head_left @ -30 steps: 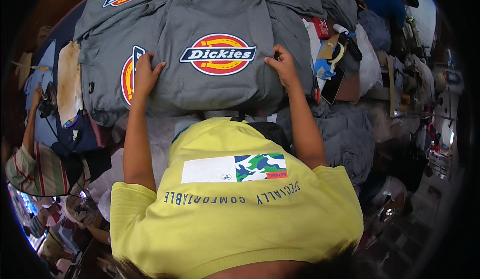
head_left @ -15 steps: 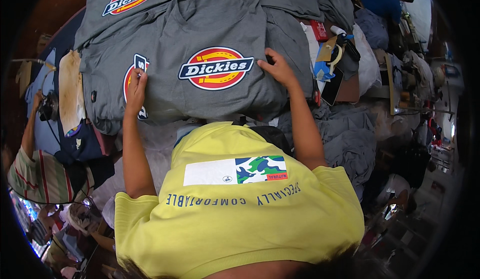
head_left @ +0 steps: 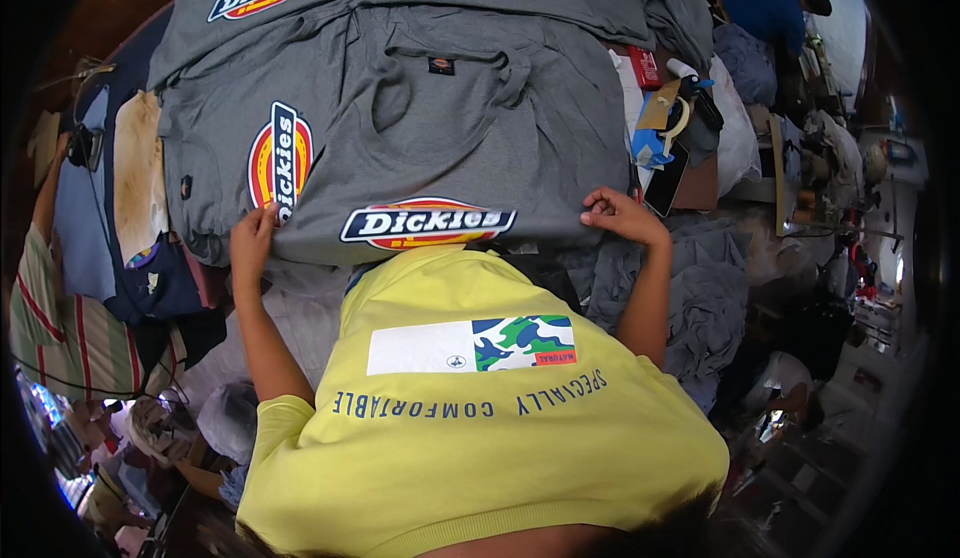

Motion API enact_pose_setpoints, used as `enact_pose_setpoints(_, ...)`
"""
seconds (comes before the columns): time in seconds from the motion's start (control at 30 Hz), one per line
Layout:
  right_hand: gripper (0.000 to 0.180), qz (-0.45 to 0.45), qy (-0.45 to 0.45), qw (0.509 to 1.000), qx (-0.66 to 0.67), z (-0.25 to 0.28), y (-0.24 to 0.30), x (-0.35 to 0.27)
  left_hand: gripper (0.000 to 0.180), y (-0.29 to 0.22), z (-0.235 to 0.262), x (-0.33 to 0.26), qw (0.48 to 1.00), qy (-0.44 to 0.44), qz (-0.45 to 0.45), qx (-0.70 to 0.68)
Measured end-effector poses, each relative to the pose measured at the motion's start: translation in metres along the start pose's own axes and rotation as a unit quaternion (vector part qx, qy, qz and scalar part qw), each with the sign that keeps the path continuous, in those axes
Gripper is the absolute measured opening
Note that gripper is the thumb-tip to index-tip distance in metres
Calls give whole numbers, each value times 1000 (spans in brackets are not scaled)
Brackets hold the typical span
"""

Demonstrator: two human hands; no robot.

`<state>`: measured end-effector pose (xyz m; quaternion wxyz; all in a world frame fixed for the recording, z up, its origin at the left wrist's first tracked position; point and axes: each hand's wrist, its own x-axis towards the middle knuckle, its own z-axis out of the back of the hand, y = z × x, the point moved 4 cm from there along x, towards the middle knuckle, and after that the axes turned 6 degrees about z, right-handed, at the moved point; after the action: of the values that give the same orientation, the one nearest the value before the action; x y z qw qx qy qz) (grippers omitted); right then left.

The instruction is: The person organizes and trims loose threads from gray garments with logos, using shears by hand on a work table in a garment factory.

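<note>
A grey T-shirt [head_left: 440, 148] lies face up in front of me, its neckline away from me and its dark neck label showing. The red, yellow and blue printed emblem [head_left: 430, 223] on its chest is near the table's front edge, partly foreshortened where the cloth bends down. With fingers pinched, my left hand [head_left: 252, 243] holds the shirt's left side, beside a second emblem on the shirt underneath. My right hand [head_left: 630, 220] grips the cloth at the right side, thumb and fingers together. Other grey T-shirts [head_left: 290, 33] with the same print lie under and beyond it.
At the right sit a red box [head_left: 644, 68], a tape roll [head_left: 677, 118] and a dark phone [head_left: 664, 180]. Grey cloth [head_left: 700, 288] is heaped below them. On the left, a striped-sleeved person [head_left: 60, 328] works beside a scorched, cloth-covered board [head_left: 140, 173].
The T-shirt has come toward me, bringing its emblem to the front edge and its neckline closer. Both hands moved nearer and farther apart. The neighbour's arm at left has shifted away.
</note>
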<state>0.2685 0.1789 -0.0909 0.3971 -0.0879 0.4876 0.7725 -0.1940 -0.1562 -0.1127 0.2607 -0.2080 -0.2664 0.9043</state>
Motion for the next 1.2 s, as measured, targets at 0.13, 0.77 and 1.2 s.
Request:
enact_pose_setpoints(0.13, 33, -31, -119, 969, 213, 0, 25, 29, 32, -70, -30, 10, 992, -27, -97, -74)
enact_pose_setpoints(0.77, 44, 110, 255, 584, 763, -92, 79, 66, 80, -122, -102, -65, 303, 487, 343, -744)
enact_pose_setpoints(1.2, 44, 17, 29, 862, 505, -64, 75, -32, 55, -123, -50, -65, 435, 415, 253, -758)
